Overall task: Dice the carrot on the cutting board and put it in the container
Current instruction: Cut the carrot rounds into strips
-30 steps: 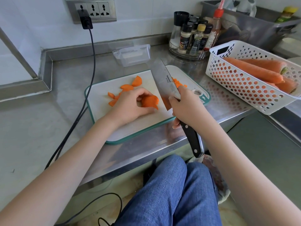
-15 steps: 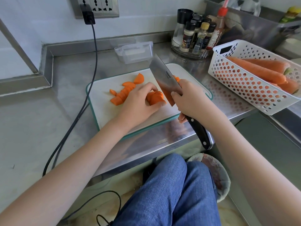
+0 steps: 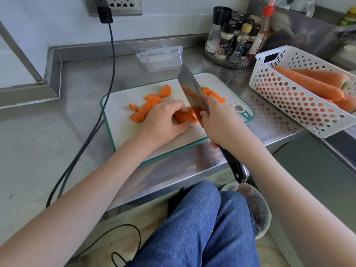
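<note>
The left hand (image 3: 163, 120) is curling its fingers over a stack of carrot slices (image 3: 185, 117) near the middle of the cutting board (image 3: 119, 120), bunching them so that they stay put under the blade; its grip is closed round the carrot, knuckles turned toward the knife (image 3: 192, 89). The right hand (image 3: 219, 122) is wrapping its grip tight round the knife where blade meets handle, probably for control; the blade is standing just beside the held stack, its tip raised toward the back wall and its black handle reaching out past the surface edge. The held stack is lying with its long axis running roughly left to right, so the blade is crossing it. More slices are trailing off to the left on the board; small diced bits (image 3: 212, 93) are sitting behind the blade, pushed aside. The clear container (image 3: 160, 58) is waiting beyond the board, holding no carrot that shows; dicing is, I judge, only partly done.
</note>
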`<action>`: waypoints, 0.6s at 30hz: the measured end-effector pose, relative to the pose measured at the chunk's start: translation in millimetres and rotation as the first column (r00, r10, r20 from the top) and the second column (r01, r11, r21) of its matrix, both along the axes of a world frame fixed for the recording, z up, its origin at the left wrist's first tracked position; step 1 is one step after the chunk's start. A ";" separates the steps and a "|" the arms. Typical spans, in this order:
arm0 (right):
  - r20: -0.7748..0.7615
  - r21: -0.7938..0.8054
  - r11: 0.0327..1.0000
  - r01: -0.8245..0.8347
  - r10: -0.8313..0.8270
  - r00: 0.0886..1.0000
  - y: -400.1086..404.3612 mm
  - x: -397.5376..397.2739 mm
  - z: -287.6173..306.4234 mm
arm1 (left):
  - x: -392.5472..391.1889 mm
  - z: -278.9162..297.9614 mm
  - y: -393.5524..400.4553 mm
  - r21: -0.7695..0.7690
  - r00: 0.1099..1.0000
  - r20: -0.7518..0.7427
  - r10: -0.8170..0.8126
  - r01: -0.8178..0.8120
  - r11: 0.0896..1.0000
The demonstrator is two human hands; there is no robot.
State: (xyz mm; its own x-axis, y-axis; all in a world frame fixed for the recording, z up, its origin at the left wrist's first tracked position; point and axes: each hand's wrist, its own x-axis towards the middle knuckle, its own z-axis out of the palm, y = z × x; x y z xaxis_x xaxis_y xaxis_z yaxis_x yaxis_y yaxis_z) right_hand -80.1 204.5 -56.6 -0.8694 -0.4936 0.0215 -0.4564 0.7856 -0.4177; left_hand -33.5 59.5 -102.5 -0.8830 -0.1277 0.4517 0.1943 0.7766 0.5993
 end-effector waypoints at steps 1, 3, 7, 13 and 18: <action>-0.008 0.018 1.000 0.000 0.000 1.000 -1.2 0.2 -3.5 | -0.4 -0.4 -0.6 -0.005 1.000 -0.004 0.002 -0.002 1.000; -0.008 0.071 0.997 -0.007 0.007 1.000 -3.5 -2.6 -4.5 | -1.0 -1.5 -0.9 -0.011 1.000 -0.004 0.007 -0.007 1.000; 0.012 0.136 0.990 -0.032 0.031 0.999 -5.4 -11.9 1.8 | -1.3 -1.6 -1.5 0.010 1.000 0.008 0.001 -0.001 1.000; -0.025 0.197 0.978 -0.063 0.069 0.997 -11.8 -15.4 5.7 | -0.1 0.5 -0.1 -0.035 0.999 -0.026 0.024 -0.025 0.999; 0.017 -0.026 1.000 0.018 -0.018 1.000 5.6 -14.0 29.1 | 0.6 0.9 0.6 -0.016 0.999 -0.030 0.014 -0.015 1.000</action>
State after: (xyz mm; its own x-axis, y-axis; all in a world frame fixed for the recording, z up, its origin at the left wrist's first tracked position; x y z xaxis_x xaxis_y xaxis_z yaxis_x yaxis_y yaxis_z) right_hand -94.1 210.1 -27.4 -0.8785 -0.4774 0.0193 -0.4350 0.7825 -0.4455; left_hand -33.0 60.1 -101.6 -0.8672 -0.1329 0.4799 0.2006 0.7889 0.5809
